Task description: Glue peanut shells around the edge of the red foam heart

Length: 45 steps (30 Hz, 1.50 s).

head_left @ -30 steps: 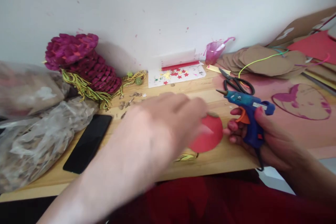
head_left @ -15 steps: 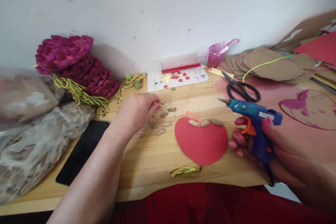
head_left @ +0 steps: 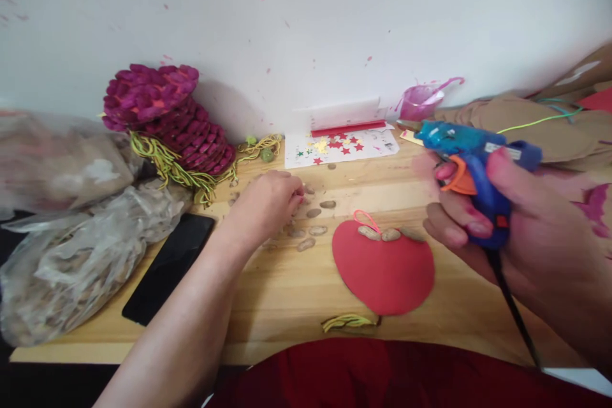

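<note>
My right hand (head_left: 511,217) grips a blue hot glue gun (head_left: 482,159), one finger at its orange trigger, with the nozzle pointing left. My left hand (head_left: 270,204) is among loose peanuts (head_left: 317,230) on the table, fingers curled together; whatever is between them is hidden. Between my hands lies a red heart-shaped card (head_left: 382,274) with a pink loop (head_left: 366,219) at its top. Three peanuts (head_left: 391,234) sit in a row along its upper edge. A yellow-green tassel (head_left: 349,322) hangs from its lower tip.
Magenta peanut-covered pieces (head_left: 176,121) with yellow strings are stacked at the left. Plastic bags (head_left: 86,268) and a black phone (head_left: 167,271) lie nearby. Star confetti on white paper (head_left: 373,156), a pink-stained cup (head_left: 418,104) and brown cardboard shapes (head_left: 535,121) line the back.
My right hand has lifted the glue gun higher, and it now covers the scissors' spot. My left hand stays by the peanuts. The whole view has shifted slightly.
</note>
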### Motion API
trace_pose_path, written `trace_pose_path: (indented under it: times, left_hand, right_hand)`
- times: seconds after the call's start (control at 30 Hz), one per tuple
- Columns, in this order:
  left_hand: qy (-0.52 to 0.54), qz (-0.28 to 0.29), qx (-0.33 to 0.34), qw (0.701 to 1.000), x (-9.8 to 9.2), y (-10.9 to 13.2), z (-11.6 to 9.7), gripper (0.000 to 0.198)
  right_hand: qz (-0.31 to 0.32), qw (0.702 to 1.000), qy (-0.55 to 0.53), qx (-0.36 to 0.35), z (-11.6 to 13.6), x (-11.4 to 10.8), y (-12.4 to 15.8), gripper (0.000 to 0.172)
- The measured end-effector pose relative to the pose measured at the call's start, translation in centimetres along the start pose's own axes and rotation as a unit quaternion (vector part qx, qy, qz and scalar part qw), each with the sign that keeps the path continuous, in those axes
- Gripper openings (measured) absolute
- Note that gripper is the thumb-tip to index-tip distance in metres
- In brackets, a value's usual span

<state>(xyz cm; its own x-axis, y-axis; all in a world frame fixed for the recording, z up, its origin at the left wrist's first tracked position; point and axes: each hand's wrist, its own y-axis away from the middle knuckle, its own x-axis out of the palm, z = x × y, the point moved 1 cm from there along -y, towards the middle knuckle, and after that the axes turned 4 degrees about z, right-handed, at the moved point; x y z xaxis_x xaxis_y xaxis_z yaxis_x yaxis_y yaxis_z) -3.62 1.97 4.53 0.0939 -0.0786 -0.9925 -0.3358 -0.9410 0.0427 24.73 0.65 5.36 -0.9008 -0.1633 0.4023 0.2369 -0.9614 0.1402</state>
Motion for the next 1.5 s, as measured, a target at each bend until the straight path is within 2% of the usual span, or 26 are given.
trace_pose_path:
  times: [0.1, 0.23, 0.4, 0.5, 0.67, 0.77, 0.87, 0.93, 1.03, 1.17, 1.27, 1.33, 1.4, 1.5]
  left_hand:
    - [-0.062, 0.002, -0.037, 0.997, -0.7, 0.0, 0.1, 0.031]
    - [-0.127, 0.012, -0.110, 0.986, -1.4, 0.0, 1.1, 0.043]
    - [-0.117, -0.015, -0.167, 0.979, -1.6, 0.3, 2.9, 0.027]
    - [-0.103, -0.010, -0.192, 0.976, -1.9, 0.4, 3.0, 0.026]
    - [-0.092, 0.026, -0.206, 0.974, -2.5, 0.4, 2.8, 0.044]
    - [-0.057, 0.012, -0.197, 0.979, -2.1, 0.4, 3.2, 0.032]
    - [-0.041, -0.024, -0.187, 0.981, -1.8, 0.4, 3.7, 0.032]
    - [-0.059, -0.016, -0.188, 0.980, -1.8, 0.4, 3.6, 0.029]
    - [-0.087, 0.013, -0.191, 0.978, -2.2, 0.3, 3.1, 0.037]
    - [-0.093, 0.016, -0.201, 0.975, -2.8, 0.3, 2.5, 0.049]
    - [-0.071, 0.000, -0.191, 0.979, -2.6, 0.3, 2.8, 0.043]
    - [-0.020, -0.026, -0.150, 0.988, -1.9, 0.3, 3.0, 0.031]
    - [0.044, -0.052, -0.081, 0.994, -1.0, 0.1, 2.9, 0.021]
    - [0.093, -0.063, 0.006, 0.994, 0.3, -0.1, 2.2, 0.012]
  right_hand:
    - [0.031, 0.999, 0.000, -0.023, -0.8, 0.5, -1.6, 0.039]
    - [0.040, 0.998, 0.032, -0.028, -1.8, -0.3, -2.4, 0.035]
    - [-0.032, 0.998, 0.044, -0.013, -1.6, -2.2, -3.3, 0.027]
    - [-0.040, 0.998, 0.021, 0.048, -1.7, -2.4, -4.0, 0.029]
    - [-0.079, 0.993, -0.002, 0.084, -1.6, -1.8, -4.0, 0.030]
    - [-0.071, 0.994, -0.001, 0.078, -1.5, -1.6, -3.8, 0.027]
    - [-0.041, 0.996, -0.006, 0.079, -1.6, -2.0, -3.9, 0.020]
    - [-0.031, 0.997, -0.007, 0.077, -1.8, -2.4, -4.0, 0.016]
    - [-0.026, 0.996, -0.002, 0.080, -2.0, -2.8, -4.2, 0.012]
    - [-0.041, 0.995, 0.006, 0.089, -1.9, -2.5, -4.2, 0.009]
    - [-0.046, 0.995, 0.014, 0.091, -1.7, -2.2, -4.1, 0.011]
    - [-0.045, 0.995, 0.014, 0.092, -1.8, -2.2, -4.2, 0.012]
    - [-0.041, 0.994, 0.008, 0.099, -1.8, -2.3, -4.2, 0.012]
    - [-0.035, 0.994, -0.004, 0.104, -1.9, -2.5, -4.2, 0.011]
